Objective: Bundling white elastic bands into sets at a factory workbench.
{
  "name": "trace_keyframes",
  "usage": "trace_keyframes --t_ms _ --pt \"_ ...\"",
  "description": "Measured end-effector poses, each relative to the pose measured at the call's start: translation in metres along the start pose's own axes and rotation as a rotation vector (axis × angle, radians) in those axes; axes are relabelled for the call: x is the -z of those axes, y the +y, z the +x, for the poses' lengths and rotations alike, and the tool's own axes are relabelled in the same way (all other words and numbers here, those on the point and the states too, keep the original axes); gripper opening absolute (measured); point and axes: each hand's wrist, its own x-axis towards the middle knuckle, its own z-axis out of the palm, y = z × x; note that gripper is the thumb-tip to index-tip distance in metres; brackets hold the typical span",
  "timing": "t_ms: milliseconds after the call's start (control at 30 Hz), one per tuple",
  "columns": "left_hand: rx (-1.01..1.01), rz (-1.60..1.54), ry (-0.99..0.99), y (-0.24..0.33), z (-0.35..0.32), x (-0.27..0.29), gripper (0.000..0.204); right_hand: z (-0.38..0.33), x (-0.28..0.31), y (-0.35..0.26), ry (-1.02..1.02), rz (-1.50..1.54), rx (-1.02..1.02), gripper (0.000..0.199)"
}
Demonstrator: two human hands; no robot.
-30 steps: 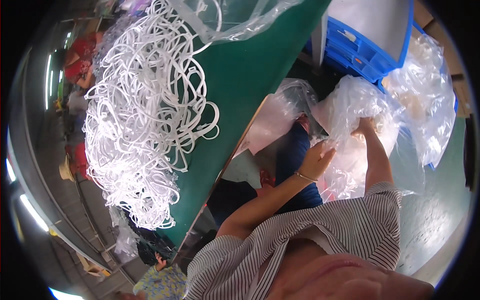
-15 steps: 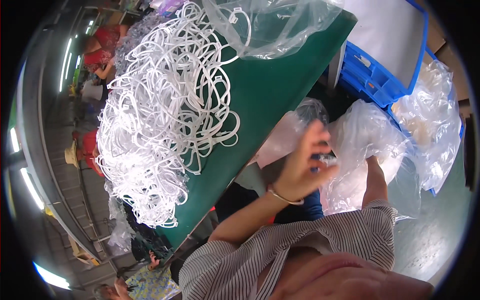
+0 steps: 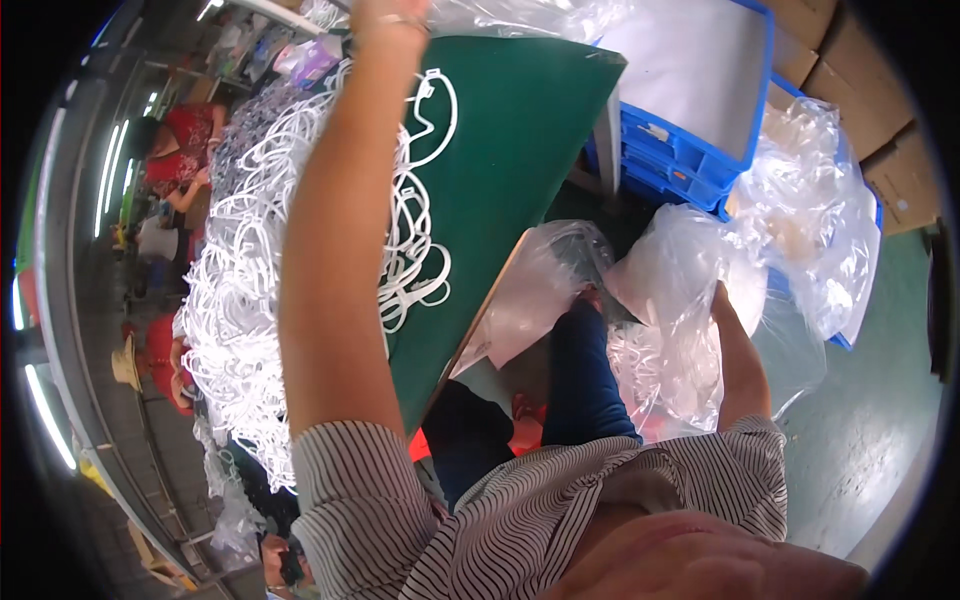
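Note:
My left arm reaches up across the green table [image 3: 490, 150]. My left hand [image 3: 392, 12] is at the top edge of the picture, its fingers cut off from sight, near a clear plastic sheet or bag [image 3: 510, 18] at the table's far end. Under the arm spreads a big tangled heap of thin white plastic loops [image 3: 240, 330] with small clip-like parts. To the right, below table height, my right hand [image 3: 719, 296] is at a large clear plastic bag [image 3: 680, 270]. The plastic hides its fingers. White looped pieces [image 3: 640, 365] show in that bag.
Stacked blue crates [image 3: 680, 150] stand beyond the bag, white sheeting on top. Another clear bag [image 3: 810, 200] leans there, with cardboard boxes [image 3: 865, 90] behind. A plastic bag with pale contents [image 3: 530, 290] lies beside the table edge. People in red [image 3: 185, 150] sit across the table.
My left hand has swung from beside the clear bag up and left over the table to its far end. My right hand stays at the bag. The view has shifted slightly.

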Motion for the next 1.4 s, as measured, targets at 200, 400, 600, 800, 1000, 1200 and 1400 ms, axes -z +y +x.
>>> trace_keyframes --t_ms 200,400,600,800,1000,1200,1400 --pt "0.188 0.445 0.174 0.112 0.054 0.003 0.033 -0.074 0.03 -0.115 -0.092 0.33 0.268 0.038" --pt "-0.261 0.971 0.732 -0.005 0.012 0.011 0.039 -0.162 0.05 -0.188 0.049 0.329 0.317 0.041" --pt "0.021 0.804 0.273 0.028 -0.056 0.009 0.061 -0.183 0.06 -0.204 -0.002 0.272 0.333 0.039" --pt "0.028 0.817 0.223 0.008 -0.152 -0.004 0.049 -0.223 0.074 -0.246 -0.055 0.244 0.388 0.031" --pt "-0.166 1.51 0.216 -0.074 -0.256 -0.04 0.027 -0.251 0.067 -0.29 -0.226 0.182 0.48 0.042" --pt "-0.271 1.984 0.223 -0.103 -0.353 -0.029 0.023 -0.299 0.046 -0.341 -0.337 0.212 0.66 0.043" --pt "-0.537 2.258 0.228 -0.159 -0.324 -0.023 0.024 -0.328 0.051 -0.38 -0.241 0.259 0.785 0.044"
